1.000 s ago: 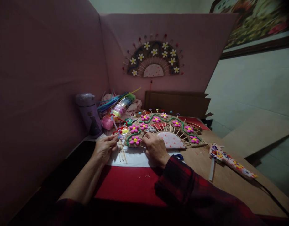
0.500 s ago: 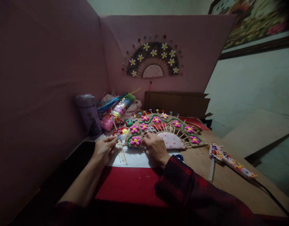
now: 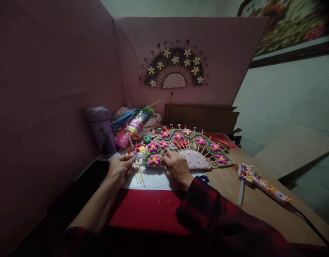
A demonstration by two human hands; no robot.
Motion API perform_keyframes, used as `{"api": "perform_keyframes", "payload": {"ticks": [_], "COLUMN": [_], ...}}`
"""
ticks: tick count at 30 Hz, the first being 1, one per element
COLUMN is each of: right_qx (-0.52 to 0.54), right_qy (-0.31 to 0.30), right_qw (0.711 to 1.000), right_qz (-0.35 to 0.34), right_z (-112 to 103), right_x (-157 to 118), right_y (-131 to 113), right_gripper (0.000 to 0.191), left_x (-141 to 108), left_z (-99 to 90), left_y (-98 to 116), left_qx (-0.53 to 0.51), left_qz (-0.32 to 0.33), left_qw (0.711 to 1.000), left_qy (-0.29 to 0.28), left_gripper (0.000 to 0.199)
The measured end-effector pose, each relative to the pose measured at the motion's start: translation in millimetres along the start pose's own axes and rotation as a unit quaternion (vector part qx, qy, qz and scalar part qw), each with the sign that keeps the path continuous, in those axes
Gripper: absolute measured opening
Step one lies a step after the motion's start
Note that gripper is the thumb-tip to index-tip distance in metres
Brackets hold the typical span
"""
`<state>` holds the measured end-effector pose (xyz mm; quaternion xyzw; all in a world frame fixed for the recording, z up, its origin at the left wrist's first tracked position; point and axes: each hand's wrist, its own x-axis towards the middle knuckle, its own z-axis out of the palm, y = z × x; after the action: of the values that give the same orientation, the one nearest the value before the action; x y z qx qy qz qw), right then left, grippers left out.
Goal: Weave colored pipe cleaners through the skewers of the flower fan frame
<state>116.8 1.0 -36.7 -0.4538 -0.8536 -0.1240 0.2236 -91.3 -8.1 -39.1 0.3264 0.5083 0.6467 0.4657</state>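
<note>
A half-round woven fan with pink flowers, a green wavy line and coloured balls on its stick tips lies on the table. At its inner left edge, the fingers of my right hand are bent and closed, touching it by the sticks. My left hand is at the fan's left end, thumb and fingers pinched around a small blue ball. Several loose thin sticks lie between my hands on a white sheet. What the right fingertips grip is hidden.
A purple bottle stands at the left, beside bagged clay and pipe cleaners. Cardboard leans behind the fan. A flower-patterned glue gun with a cord lies at the right. Another fan hangs on the pink panel.
My left hand has moved slightly to the right, closer to the fan's left end. My right hand and the fan look the same.
</note>
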Motion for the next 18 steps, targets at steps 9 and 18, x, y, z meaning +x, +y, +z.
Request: {"api": "perform_keyframes", "payload": {"ticks": [9,18], "right_qx": [-0.003,-0.009], "right_qy": [0.003,-0.016], "right_qw": [1.000,1.000], "right_qz": [0.011,0.018], "right_z": [2.7,4.5], "right_x": [0.6,2.4], "right_y": [1.5,3.5], "right_gripper": [0.015,0.013], "left_x": [-5.0,-4.2], "left_z": [-0.4,-0.8], "left_y": [3.6,5.4], "left_qx": [0.023,0.051], "left_qz": [0.009,0.076], "left_qw": [0.999,0.992], "left_qy": [0.035,0.090], "left_gripper": [0.038,0.038]}}
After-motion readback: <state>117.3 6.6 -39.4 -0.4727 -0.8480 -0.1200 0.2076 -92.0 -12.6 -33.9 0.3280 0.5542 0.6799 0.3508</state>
